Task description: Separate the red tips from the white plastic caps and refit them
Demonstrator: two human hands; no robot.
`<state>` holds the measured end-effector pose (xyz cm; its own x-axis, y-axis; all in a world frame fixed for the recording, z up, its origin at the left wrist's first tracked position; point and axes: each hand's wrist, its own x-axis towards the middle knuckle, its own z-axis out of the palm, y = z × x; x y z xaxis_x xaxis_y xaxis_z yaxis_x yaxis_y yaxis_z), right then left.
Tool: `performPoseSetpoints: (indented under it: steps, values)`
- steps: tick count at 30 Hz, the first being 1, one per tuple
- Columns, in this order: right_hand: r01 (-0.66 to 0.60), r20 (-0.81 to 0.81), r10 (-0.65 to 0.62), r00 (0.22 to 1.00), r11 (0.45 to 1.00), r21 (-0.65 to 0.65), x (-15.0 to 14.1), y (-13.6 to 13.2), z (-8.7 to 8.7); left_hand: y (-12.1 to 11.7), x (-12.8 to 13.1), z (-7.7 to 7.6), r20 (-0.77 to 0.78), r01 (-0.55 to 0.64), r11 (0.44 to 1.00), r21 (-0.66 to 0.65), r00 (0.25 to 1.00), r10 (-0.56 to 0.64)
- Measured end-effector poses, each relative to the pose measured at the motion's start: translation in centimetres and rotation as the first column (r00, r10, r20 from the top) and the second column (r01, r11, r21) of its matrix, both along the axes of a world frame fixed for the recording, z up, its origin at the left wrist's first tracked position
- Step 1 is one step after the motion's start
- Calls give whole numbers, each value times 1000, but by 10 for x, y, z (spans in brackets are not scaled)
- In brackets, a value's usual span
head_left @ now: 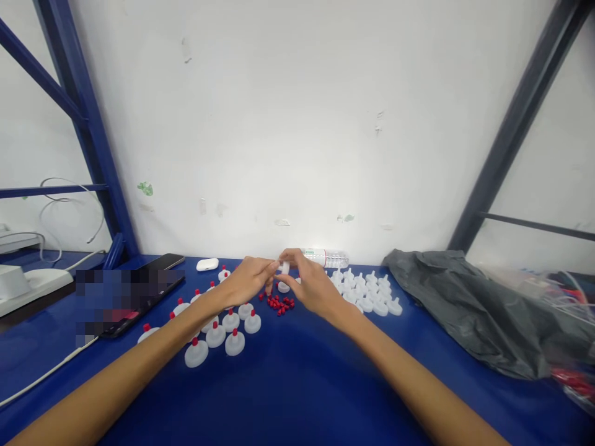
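Note:
My right hand [309, 282] is curved round a small white plastic spout cap [285, 267], gripping it between thumb and fingers. Meeting it from the other side, my left hand [251, 279] has its fingertips closed at the cap's left side; whether a red tip sits between them cannot be made out. Just below both hands lies a loose pile of small red tips [279, 305]. Left of them stand several white spout caps with red tips fitted [215, 334], partly hidden behind my left forearm. Right of my hands is a cluster of white spout caps without red tips [367, 291].
A clear plastic bottle [334, 257] lies against the wall behind my right hand. A white case [207, 264] and a dark phone [170, 262] are at the back left. Grey sheeting [478, 310] covers the right side of the blue table [297, 390].

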<state>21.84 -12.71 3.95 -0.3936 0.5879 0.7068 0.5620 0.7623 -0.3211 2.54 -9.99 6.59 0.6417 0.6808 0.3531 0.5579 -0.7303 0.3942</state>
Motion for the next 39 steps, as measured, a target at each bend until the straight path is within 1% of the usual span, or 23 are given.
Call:
performPoseSetpoints:
  steps: [2,4,5,7,11,14,18,22,24,27,30,33,36,39]
  values:
    - [110,210,-128,969,989,96,7,6,-1,3,0,-5,-80,-82,990,112,993,92]
    - [222,343,-262,902,963,152,17,13,-3,7,-1,-10,-112,-133,979,153,982,151]
    - [270,372,-310,875,950,157,23,17,-4,8,-1,-12,-132,-149,975,164,976,172]
    - [346,377,-374,847,927,142,35,24,-6,11,-3,-15,-184,-164,972,166,964,194]
    - [468,383,-473,793,876,114,56,33,-8,15,-7,-18,-282,-169,977,131,938,200]
    - [506,421,-500,757,856,107,60,36,-11,15,-9,-19,-330,-178,979,104,922,203]
    - [509,502,-479,721,857,86,55,37,-14,17,-9,-19,-374,-203,977,72,902,215]
    - [526,548,-475,688,847,73,54,37,-12,21,-9,-22,-393,-221,974,58,891,226]
    - [564,548,-509,664,822,79,57,38,-9,21,-9,-23,-395,-222,974,55,890,225]
    - [644,545,-576,609,761,85,65,39,-6,21,-9,-23,-393,-219,975,50,893,221]
    - [702,564,-604,563,709,59,72,41,-9,20,-9,-23,-391,-213,976,49,895,215]
    - [720,598,-580,554,694,7,74,43,-18,20,-9,-24,-392,-208,977,54,895,213]
    - [716,614,-550,566,698,-35,74,45,-24,21,-9,-24,-398,-205,977,62,892,212]
    - [708,610,-537,582,704,-56,74,46,-26,19,-8,-24,-406,-200,978,66,890,210]
